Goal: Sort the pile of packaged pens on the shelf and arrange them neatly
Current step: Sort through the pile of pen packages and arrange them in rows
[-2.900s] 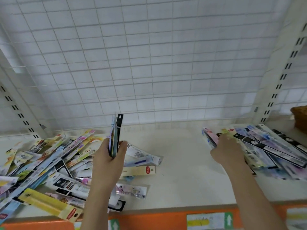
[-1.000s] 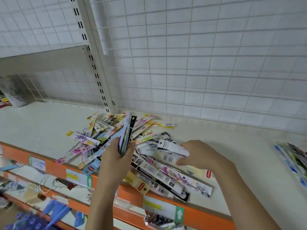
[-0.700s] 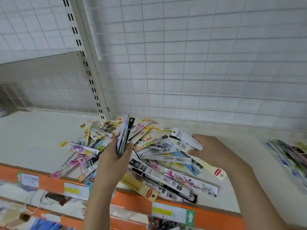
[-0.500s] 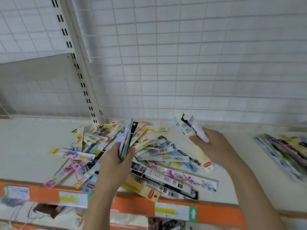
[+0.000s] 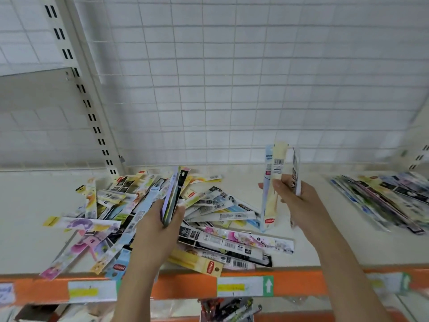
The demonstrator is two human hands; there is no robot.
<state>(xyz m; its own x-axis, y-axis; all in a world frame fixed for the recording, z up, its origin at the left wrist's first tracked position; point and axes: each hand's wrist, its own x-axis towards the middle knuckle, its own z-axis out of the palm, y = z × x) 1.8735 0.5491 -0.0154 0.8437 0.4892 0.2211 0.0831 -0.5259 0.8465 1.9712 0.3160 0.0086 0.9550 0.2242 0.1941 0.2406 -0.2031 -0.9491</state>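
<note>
**Pen sort: pile half worked, both hands loaded**

Loose pile of packaged pens (image 5: 162,219) lies on the shelf (image 5: 232,177), left of centre, some overhanging the orange front rail (image 5: 185,287). Packs look light, thin, glossy, likely slippery when stacked; best pinched across the narrow width near mid-length. Left hand (image 5: 160,226) grips an edge-on sheaf of packs (image 5: 173,194) above the pile. Right hand (image 5: 294,198) pinches a few upright packs (image 5: 274,182), lifted clear. Sorted row (image 5: 383,196) lies well apart, at right.
</note>
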